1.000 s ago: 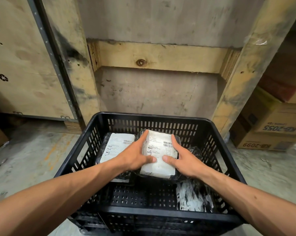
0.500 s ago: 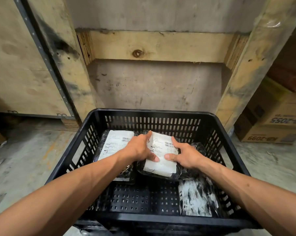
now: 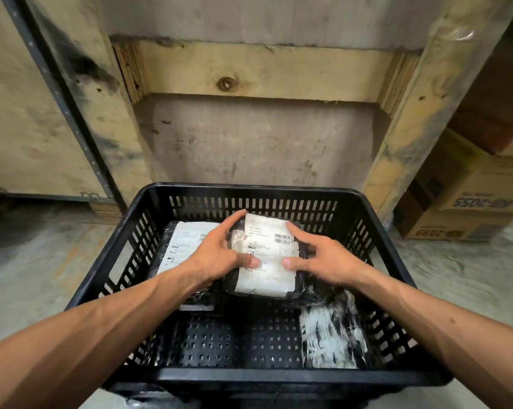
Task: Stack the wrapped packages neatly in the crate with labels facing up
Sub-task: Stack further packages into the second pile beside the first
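Observation:
A black slatted plastic crate (image 3: 249,188) stands on the floor in front of me. Inside, at the back middle, lies a black-wrapped package (image 3: 267,273) with its white barcode label up. My left hand (image 3: 216,255) grips its left edge and my right hand (image 3: 323,258) its right edge, both thumbs pressing on the label. A second labelled package (image 3: 184,243) lies flat at the back left, partly under my left hand. A third wrapped package (image 3: 329,335) lies at the front right, showing glossy wrap and no readable label.
The crate's front left floor (image 3: 219,343) is bare perforated plastic. A large wooden shipping crate (image 3: 249,69) rises just behind the black crate. Cardboard boxes (image 3: 470,214) are stacked at the right. Concrete floor (image 3: 42,261) lies on both sides.
Both hands stay on the middle package. It sits a little lower and flatter, and my right fingers have spread wider over its right edge. My head has tilted slightly.

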`<state>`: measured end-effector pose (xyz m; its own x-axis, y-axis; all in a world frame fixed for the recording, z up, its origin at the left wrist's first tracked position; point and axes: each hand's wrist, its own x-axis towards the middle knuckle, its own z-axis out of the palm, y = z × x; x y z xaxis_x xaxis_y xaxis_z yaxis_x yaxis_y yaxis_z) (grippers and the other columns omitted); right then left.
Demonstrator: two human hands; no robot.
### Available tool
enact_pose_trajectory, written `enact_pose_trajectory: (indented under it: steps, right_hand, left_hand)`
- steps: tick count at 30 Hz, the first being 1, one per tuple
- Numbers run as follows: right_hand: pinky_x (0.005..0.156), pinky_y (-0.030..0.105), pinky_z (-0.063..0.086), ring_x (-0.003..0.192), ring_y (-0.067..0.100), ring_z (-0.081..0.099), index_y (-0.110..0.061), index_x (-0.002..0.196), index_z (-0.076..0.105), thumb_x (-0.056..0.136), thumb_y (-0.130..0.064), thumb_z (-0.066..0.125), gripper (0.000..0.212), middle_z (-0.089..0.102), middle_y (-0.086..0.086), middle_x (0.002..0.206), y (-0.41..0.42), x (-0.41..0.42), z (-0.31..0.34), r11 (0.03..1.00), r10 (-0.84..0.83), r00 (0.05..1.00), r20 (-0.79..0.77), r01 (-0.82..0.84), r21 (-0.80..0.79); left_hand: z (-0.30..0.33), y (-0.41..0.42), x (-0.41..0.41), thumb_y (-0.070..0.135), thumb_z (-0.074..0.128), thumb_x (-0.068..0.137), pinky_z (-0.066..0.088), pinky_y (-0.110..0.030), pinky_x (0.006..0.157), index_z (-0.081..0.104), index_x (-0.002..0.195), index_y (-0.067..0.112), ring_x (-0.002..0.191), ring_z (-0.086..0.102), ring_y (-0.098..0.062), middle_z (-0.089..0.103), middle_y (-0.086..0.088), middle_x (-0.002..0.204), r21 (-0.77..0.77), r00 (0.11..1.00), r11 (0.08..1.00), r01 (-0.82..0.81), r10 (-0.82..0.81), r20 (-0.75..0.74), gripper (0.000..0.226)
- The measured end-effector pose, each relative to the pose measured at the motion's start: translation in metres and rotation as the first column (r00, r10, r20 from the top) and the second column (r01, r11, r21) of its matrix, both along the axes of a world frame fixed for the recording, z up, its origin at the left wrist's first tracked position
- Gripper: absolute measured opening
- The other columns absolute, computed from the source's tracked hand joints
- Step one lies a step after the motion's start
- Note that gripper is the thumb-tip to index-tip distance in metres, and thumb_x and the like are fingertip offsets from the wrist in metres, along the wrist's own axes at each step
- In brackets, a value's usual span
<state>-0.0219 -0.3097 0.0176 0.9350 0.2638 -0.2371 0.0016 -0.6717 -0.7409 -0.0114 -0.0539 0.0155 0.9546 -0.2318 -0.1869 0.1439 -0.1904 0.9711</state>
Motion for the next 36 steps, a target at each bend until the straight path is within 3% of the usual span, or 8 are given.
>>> enact_pose_trajectory:
  steps: [6, 9, 12, 17, 21, 24, 28, 36]
  right_hand:
    - [0.109, 0.029, 0.047, 0.122, 0.004, 0.062, -0.078, 0.145, 0.02, 0.063, -0.071, 0.084, 0.104, 0.053, -0.01, 0.15, -0.021, -0.017, 0.031, 0.997, 0.026, 0.999, 0.024, -0.027, 0.065]
    - [0.112, 0.031, 0.04, 0.124, 0.01, 0.059, -0.05, 0.162, 0.009, 0.063, -0.078, 0.079, 0.125, 0.039, -0.005, 0.165, -0.028, -0.022, 0.03, 0.973, 0.091, 0.996, 0.021, -0.084, -0.215]
    - [0.125, 0.042, 0.022, 0.155, 0.025, 0.03, -0.027, 0.166, 0.017, 0.07, -0.077, 0.075, 0.122, 0.017, 0.001, 0.173, -0.022, -0.023, 0.016, 0.827, 0.188, 0.98, -0.06, -0.191, -0.529]
    - [0.127, 0.056, -0.003, 0.16, 0.032, -0.008, -0.037, 0.164, 0.024, 0.081, -0.06, 0.075, 0.1, 0.001, 0.003, 0.175, 0.001, -0.017, -0.008, 0.547, 0.369, 0.897, -0.244, -0.422, -0.722]
    - [0.122, 0.06, 0.031, 0.145, 0.038, 0.044, -0.022, 0.152, 0.046, 0.094, -0.036, 0.071, 0.065, 0.052, 0.013, 0.152, 0.011, -0.011, -0.012, 0.438, 0.484, 0.848, -0.215, -0.447, -0.779]
    - [0.091, 0.03, 0.055, 0.098, 0.019, 0.066, -0.021, 0.143, 0.05, 0.095, -0.046, 0.066, 0.056, 0.064, 0.003, 0.122, 0.003, -0.001, 0.013, 0.61, 0.459, 0.881, -0.117, -0.408, -0.679]
    - [0.104, 0.034, 0.049, 0.125, 0.029, 0.065, -0.043, 0.145, 0.053, 0.077, -0.058, 0.063, 0.071, 0.052, -0.006, 0.155, -0.018, 0.002, 0.045, 0.844, 0.343, 0.938, -0.041, -0.327, -0.425]
    - [0.108, 0.055, 0.049, 0.126, 0.027, 0.062, -0.061, 0.129, 0.053, 0.081, -0.045, 0.072, 0.055, 0.056, -0.01, 0.151, -0.005, -0.03, 0.059, 0.886, 0.398, 0.917, -0.02, -0.39, -0.25]
  left_hand:
    - [0.022, 0.021, -0.002, -0.017, 0.089, 0.06, 0.057, -0.013, 0.062, 0.049, 0.146, 0.04, 0.073, 0.075, -0.001, 0.064, 0.004, 0.101, -0.017, 0.995, 0.999, -0.031, 0.033, 0.093, 0.11]
    - [0.028, 0.031, -0.001, -0.017, 0.088, 0.06, 0.057, -0.013, 0.062, 0.049, 0.148, 0.037, 0.075, 0.075, -0.001, 0.069, 0.0, 0.098, -0.026, 0.992, 0.997, -0.068, 0.07, 0.103, 0.111]
    - [0.029, 0.04, 0.001, -0.02, 0.086, 0.061, 0.059, -0.016, 0.062, 0.046, 0.15, 0.035, 0.079, 0.077, -0.005, 0.08, 0.011, 0.082, -0.045, 0.991, 0.995, -0.088, 0.092, 0.093, 0.112]
    - [0.028, 0.045, 0.003, -0.021, 0.086, 0.061, 0.059, -0.016, 0.062, 0.045, 0.151, 0.035, 0.079, 0.077, -0.003, 0.077, 0.024, 0.079, -0.062, 0.991, 0.993, -0.098, 0.103, 0.085, 0.114]
    - [0.028, 0.045, 0.003, -0.021, 0.086, 0.06, 0.06, -0.018, 0.063, 0.045, 0.151, 0.035, 0.082, 0.077, -0.004, 0.077, 0.024, 0.08, -0.082, 0.991, 0.991, -0.104, 0.11, 0.074, 0.114]
    - [0.03, 0.045, 0.002, -0.021, 0.085, 0.062, 0.06, -0.018, 0.064, 0.044, 0.151, 0.035, 0.08, 0.077, -0.005, 0.076, 0.025, 0.079, -0.096, 0.991, 0.991, -0.094, 0.102, 0.088, 0.113]
    - [0.039, 0.051, 0.007, -0.02, 0.085, 0.062, 0.062, -0.023, 0.065, 0.046, 0.15, 0.035, 0.083, 0.079, -0.014, 0.08, 0.01, 0.082, -0.135, 0.986, 0.983, -0.127, 0.14, 0.089, 0.11]
    - [0.05, 0.05, 0.008, -0.022, 0.083, 0.064, 0.062, -0.025, 0.064, 0.046, 0.151, 0.033, 0.084, 0.079, -0.015, 0.081, 0.005, 0.085, -0.146, 0.986, 0.983, -0.113, 0.13, 0.107, 0.109]
